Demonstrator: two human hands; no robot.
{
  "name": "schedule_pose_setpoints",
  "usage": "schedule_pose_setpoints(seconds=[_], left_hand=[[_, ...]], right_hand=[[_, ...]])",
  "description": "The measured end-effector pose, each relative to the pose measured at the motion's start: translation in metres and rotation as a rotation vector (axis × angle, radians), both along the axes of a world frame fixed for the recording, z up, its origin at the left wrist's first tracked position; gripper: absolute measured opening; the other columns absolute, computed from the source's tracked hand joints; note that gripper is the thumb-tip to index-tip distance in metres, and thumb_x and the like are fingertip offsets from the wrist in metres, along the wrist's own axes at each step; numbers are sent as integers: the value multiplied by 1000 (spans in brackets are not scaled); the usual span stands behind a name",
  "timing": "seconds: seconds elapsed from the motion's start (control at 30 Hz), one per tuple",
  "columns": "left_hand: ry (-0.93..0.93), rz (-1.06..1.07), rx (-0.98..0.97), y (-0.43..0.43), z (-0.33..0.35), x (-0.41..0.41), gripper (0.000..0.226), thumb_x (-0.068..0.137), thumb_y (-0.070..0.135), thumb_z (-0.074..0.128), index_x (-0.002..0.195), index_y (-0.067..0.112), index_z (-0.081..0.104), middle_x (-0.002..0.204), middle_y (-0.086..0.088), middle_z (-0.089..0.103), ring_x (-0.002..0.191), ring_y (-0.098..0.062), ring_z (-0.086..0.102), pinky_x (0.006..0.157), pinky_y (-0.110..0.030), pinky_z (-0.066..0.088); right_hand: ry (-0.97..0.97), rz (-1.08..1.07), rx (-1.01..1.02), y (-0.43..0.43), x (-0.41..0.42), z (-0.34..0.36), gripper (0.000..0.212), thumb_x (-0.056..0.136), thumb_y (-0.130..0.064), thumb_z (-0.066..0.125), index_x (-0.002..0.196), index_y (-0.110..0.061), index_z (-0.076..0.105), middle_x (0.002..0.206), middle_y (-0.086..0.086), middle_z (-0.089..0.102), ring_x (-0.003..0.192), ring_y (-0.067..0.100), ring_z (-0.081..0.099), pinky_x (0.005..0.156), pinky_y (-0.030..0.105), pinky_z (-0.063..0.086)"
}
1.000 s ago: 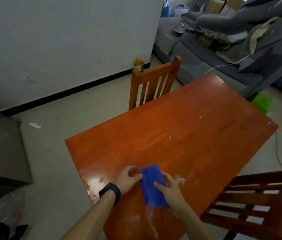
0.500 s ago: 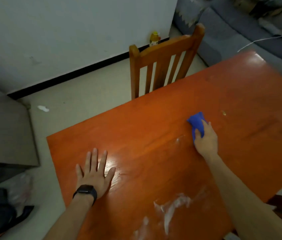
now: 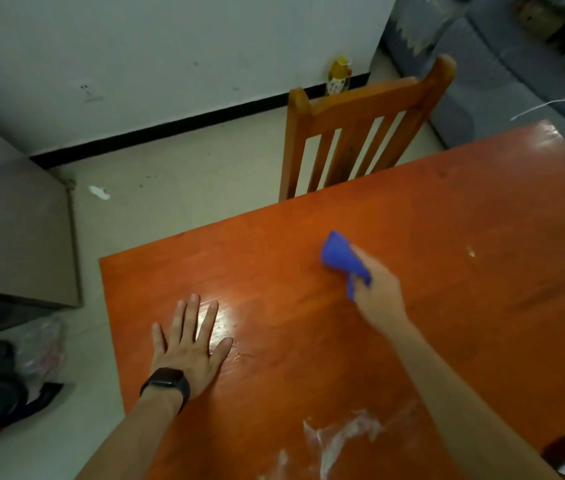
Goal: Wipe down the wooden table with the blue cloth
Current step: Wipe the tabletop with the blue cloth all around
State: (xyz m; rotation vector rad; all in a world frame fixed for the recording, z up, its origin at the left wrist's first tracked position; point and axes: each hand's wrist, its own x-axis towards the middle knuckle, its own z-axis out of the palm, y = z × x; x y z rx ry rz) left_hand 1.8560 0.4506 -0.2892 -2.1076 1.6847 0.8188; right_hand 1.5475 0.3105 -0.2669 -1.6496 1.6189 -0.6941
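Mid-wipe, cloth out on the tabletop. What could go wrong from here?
The white smears lie beside the right forearm, which may drag through them.
The blue cloth is bunched in the right hand, so passes may leave streaks.
The left hand lies flat on a glossy patch of the table; prints likely.

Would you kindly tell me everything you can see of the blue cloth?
The blue cloth is a bright, soft-looking fabric, bunched into a wad. The right hand grips its near end, and a strip trails out beside the hand. Its free end points away from the person and lies on or just above the wooden table; motion blur hides the contact.
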Motion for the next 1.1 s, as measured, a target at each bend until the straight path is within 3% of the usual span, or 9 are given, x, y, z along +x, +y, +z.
schedule_pose_setpoints(seconds=[0.17,0.27,0.43,0.6,0.67,0.73,0.83,0.97,1.1], left_hand=[[-14,-2,-4,-2,2,-1,67,90,72,-2,135,43,-42,145,7,-50,136,-18,-43,115,-56,-19],[-19,-6,-17,0,2,0,67,91,72,-1,134,43,-43,145,8,-49,137,-18,-42,114,-55,-20],[-13,3,-14,1,-1,1,67,91,71,1,133,43,-43,147,8,-48,138,-17,-41,115,-56,-18],[1,0,-11,-2,2,-1,68,92,71,1,136,42,-41,142,9,-53,133,-16,-47,113,-54,-23],[0,1,-7,-2,1,0,68,92,72,1,135,43,-42,141,9,-55,133,-15,-48,112,-55,-23],[-6,2,-9,-2,-2,0,68,92,72,1,134,43,-44,140,10,-56,131,-13,-49,112,-55,-23],[-4,6,-41,-1,-4,1,68,92,72,3,135,44,-42,141,11,-55,131,-12,-50,112,-54,-24],[15,4,-64,3,-10,5,70,93,71,6,136,44,-41,145,9,-51,130,-11,-50,111,-54,-24],[-2,-21,-123,5,-18,8,74,90,73,8,142,43,-35,154,2,-38,134,-13,-46,110,-56,-22]], right_hand=[[381,-347,148,-94,-30,-14,62,93,-43,47,150,-30,28,145,3,47,138,28,35,114,44,28],[537,-84,-14,-55,22,-33,64,92,-23,52,151,-25,29,156,5,32,144,27,27,119,45,18],[263,668,-113,47,83,-27,66,74,-4,44,135,-28,56,139,-6,54,125,22,51,108,40,39],[-162,95,282,-49,49,10,43,93,-6,56,133,-21,54,108,-9,65,97,12,64,91,30,50],[-36,-123,149,-98,28,8,37,97,-21,52,133,-25,51,101,-7,62,92,10,62,85,30,50],[229,-167,74,-125,19,-5,46,94,-29,47,139,-31,42,132,4,55,123,25,51,107,49,38],[499,-9,22,-101,54,-31,64,94,-25,51,151,-31,23,160,2,20,148,26,14,119,52,11],[388,497,-168,45,112,-36,66,79,-14,44,141,-35,42,151,-5,40,139,20,35,111,52,32],[144,631,84,112,88,-17,62,84,-14,50,134,-50,43,137,-20,48,124,6,44,110,38,36]])
